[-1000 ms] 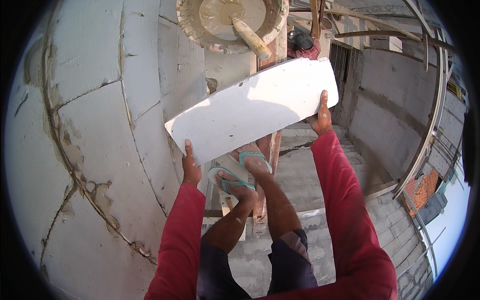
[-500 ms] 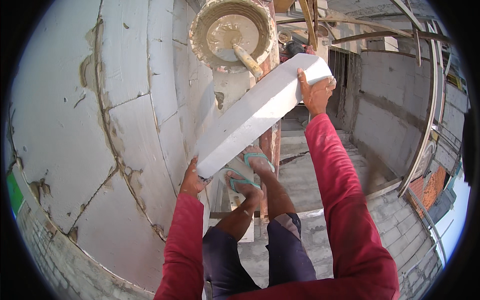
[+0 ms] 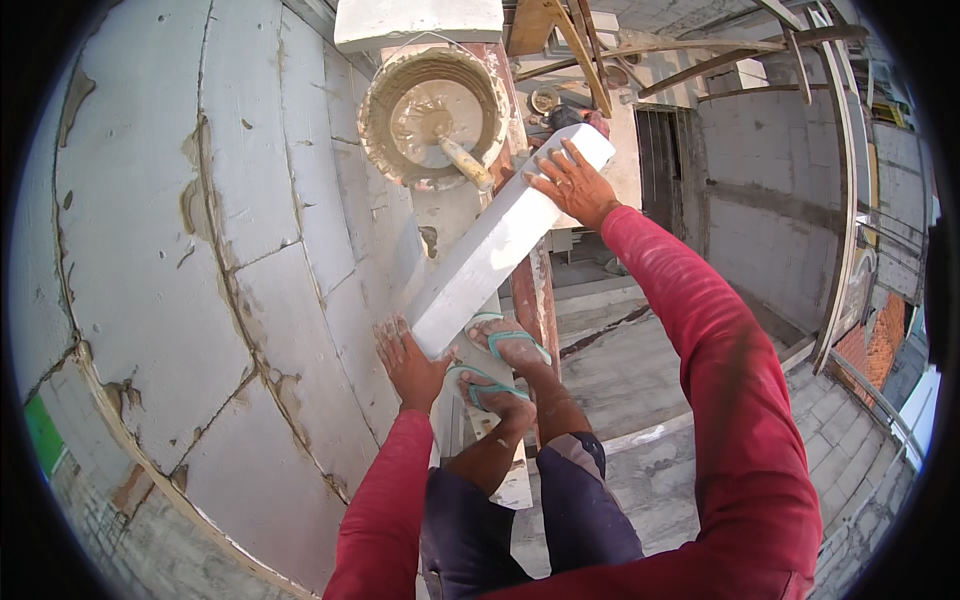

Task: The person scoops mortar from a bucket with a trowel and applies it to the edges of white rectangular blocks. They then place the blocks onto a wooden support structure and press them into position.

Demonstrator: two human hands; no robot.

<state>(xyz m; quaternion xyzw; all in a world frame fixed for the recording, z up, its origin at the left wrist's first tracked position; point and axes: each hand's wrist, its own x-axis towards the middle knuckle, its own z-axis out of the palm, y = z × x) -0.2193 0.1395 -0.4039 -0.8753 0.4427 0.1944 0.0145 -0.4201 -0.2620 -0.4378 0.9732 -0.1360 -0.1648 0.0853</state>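
Observation:
A long white block [image 3: 500, 240], turned onto a narrow side, lies diagonally across my view. My right hand [image 3: 575, 185] grips its far end, fingers spread over the edge. My left hand [image 3: 410, 360] holds the near end, fingers apart against it. Just beyond the block, a round bucket [image 3: 378, 125] contains wet grey mortar [image 3: 410, 100] and a tool with a pale handle [image 3: 465, 162]. My feet [image 3: 510, 350] in turquoise flip-flops are on a narrow ledge below the block. Whether the block rests on anything is hidden.
A block wall [image 3: 150, 250] with mortar seams fills the left. Another person [image 3: 566, 118] is lower down beyond the block. A reddish beam [image 3: 535, 300] borders a drop to the grey level [image 3: 620, 380] at right. Bowed timbers [image 3: 735, 48] cross the top right. Another white block [image 3: 420, 20] sits beyond the bucket.
The block has tipped from broad face up to narrow side up and turned more diagonal. Its near end has moved rightward with my left hand; my right hand has moved leftward.

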